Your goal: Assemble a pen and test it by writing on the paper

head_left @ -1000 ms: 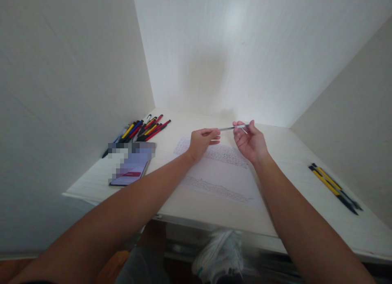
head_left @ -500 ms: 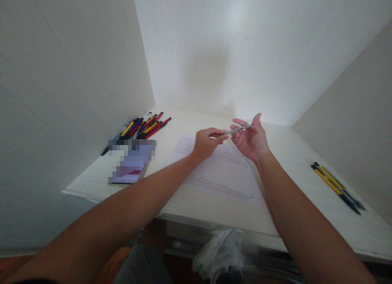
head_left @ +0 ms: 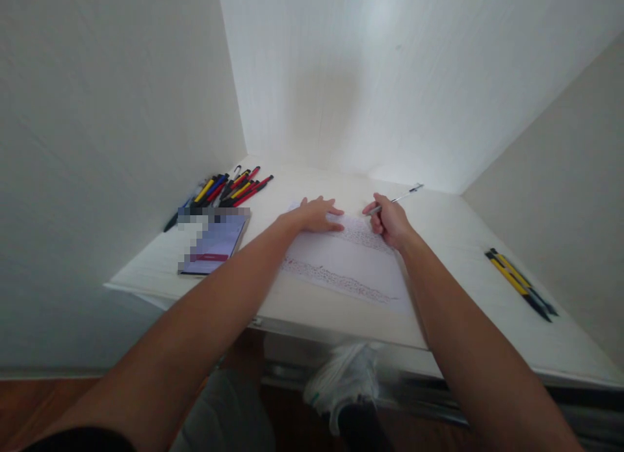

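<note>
A sheet of paper (head_left: 351, 263) with bands of handwriting across its top and lower part lies on the white desk. My left hand (head_left: 319, 214) rests flat on its upper left area, fingers spread. Over the upper right of the sheet, my right hand (head_left: 387, 221) is closed around a slim pen (head_left: 403, 195) in a writing grip. The pen slants, its back end pointing up to the right. Its tip is near the paper's top edge, and I cannot tell whether it touches.
Several pens (head_left: 229, 185) in red, yellow, blue and black lie piled at the back left. In front of them is a phone (head_left: 214, 244) with a lit screen. Two yellow and black pens (head_left: 519, 284) lie at the right. White panels (head_left: 331, 81) enclose the desk.
My left hand has let go of the pen and come down flat on the paper. My right hand has turned over, lowered, and closed around the pen in a writing grip.
</note>
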Demonstrator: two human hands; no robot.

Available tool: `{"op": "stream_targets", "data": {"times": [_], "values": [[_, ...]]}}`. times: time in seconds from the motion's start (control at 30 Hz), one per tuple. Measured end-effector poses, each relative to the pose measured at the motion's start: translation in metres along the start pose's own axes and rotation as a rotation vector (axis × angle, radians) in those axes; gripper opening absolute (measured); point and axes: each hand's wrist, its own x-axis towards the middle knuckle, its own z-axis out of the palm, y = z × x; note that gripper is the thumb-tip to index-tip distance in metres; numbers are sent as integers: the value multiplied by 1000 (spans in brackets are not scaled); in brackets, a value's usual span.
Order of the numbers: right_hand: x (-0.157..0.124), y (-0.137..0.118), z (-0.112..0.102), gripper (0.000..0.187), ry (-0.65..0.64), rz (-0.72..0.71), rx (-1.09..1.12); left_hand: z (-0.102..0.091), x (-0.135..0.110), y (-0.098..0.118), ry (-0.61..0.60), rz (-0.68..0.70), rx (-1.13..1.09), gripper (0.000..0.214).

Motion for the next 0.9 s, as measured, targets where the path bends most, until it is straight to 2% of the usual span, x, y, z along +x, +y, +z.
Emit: {"op": "stream_targets", "data": {"times": [0.13,0.27,0.4,0.53,0.6,0.77,0.83,0.9], "values": [[-17,-6,9,18,-19,-54,-63,5,3,10,0,-30,35,71],[-43,3,11,19,-119,-75,-122,6,7,9,33,2,72,57],[-55,24,-6,20,-84,-145,-175,4,7,2,46,44,84,53],[-53,21,-20,17,-59,-193,-237,11,7,7,61,38,61,66],[-54,12,-13,16,-79,-207,-258,15,8,11,70,26,49,69],[-63,5,25,17,-247,-226,-263,17,10,14,100,19,41,67],[-64,12,34,17,-247,-230,-276,15,10,13,126,24,50,65],[-63,21,37,15,-188,-236,-304,15,9,11,144,35,61,63]]}}
